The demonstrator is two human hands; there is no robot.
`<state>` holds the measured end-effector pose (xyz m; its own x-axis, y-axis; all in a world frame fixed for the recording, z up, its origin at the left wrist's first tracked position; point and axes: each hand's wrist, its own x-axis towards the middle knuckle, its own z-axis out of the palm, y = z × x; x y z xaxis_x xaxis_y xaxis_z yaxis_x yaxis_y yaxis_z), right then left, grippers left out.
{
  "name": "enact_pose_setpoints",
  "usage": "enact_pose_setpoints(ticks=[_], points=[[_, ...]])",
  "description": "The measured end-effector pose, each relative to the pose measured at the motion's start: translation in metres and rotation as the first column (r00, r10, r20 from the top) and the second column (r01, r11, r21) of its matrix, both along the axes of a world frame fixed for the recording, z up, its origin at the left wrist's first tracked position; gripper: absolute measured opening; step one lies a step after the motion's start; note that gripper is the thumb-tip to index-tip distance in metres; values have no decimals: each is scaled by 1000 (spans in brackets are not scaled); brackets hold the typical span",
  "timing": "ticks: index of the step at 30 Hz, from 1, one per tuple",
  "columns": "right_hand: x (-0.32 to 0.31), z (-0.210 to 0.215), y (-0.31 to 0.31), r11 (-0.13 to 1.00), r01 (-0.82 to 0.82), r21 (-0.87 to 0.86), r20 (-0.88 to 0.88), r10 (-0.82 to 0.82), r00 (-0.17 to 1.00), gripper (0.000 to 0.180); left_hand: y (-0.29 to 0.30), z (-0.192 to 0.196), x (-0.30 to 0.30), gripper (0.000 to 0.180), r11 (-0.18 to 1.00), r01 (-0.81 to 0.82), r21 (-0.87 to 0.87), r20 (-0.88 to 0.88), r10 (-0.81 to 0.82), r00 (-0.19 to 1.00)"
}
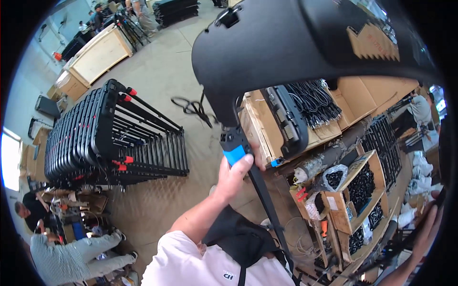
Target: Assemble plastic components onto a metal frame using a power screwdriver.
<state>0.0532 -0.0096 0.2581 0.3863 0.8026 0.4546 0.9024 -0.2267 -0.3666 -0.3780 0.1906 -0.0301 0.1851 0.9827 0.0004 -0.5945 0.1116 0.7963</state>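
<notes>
A large black frame with a broad, glossy curved panel [267,52] hangs in front of me, and a slim black post [265,195] runs down from its left end. My left hand [232,177] is closed round the joint at the top of this post. Its thumb presses beside a bright blue band [234,155], and its fingertips come round the far side. At the far right rim, my right hand [424,233] grips a dark part that looks like the frame's other post; its fingers show only in part.
On the left stands a row of similar black frames [107,126] with red caps. At right are a cardboard box [355,97] of black cables and wooden bins [346,209] of small black parts. People [71,257] are at lower left; black cables [193,108] lie on the floor.
</notes>
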Motion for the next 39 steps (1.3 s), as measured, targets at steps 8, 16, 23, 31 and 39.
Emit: enact_pose_setpoints(ticks=[8,16,23,31,39], points=[[-165,-157,25,907,-185,-378,-390,26,920,25,165,-47,-117,31,988,81,131,-460,-11,888],[-259,-386,56,963,-234,-135,-723,66,688,32,292,-147,-115,15,951,301,67,-611,-199,767],[-269,-528,96,980,-200,-12,-734,127,667,34,359,-226,-96,43,963,255,-90,-705,-243,667],[-238,-575,126,988,-124,-89,-665,34,746,35,387,-196,-80,56,936,339,-99,-992,-118,37],[-240,-581,160,985,-166,-51,-770,67,635,39,487,1,-88,33,287,83,954,-295,951,93]])
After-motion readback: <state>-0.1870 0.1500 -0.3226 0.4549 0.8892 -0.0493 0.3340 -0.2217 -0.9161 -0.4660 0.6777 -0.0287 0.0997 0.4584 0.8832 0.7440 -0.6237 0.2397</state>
